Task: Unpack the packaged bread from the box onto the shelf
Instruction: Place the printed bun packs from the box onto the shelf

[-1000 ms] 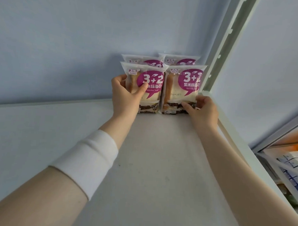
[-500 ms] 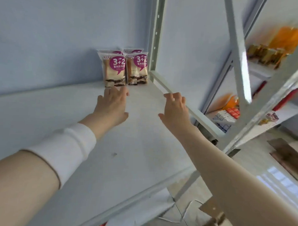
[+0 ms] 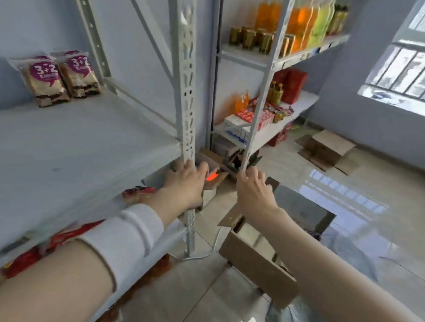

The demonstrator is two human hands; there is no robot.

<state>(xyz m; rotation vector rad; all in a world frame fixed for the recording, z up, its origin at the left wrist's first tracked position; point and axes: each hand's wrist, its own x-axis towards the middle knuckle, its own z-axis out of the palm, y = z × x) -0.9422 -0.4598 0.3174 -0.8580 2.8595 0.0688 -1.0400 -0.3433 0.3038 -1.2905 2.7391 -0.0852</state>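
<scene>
A white shelf (image 3: 74, 151) carries a few bread packs (image 3: 44, 82), standing upright in its back corner just beside the rear post (image 3: 97, 48). Below, on the glossy tiled floor (image 3: 350, 189), an open cardboard box (image 3: 258, 263) sits near the shelf's front corner. Flattened cardboard (image 3: 327, 150) lies well apart by the far wall.

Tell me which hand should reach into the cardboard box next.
Right, probably. The right hand is empty and nearer the cardboard box, which lies under that arm; the left hand is off by the shelf post.
</scene>
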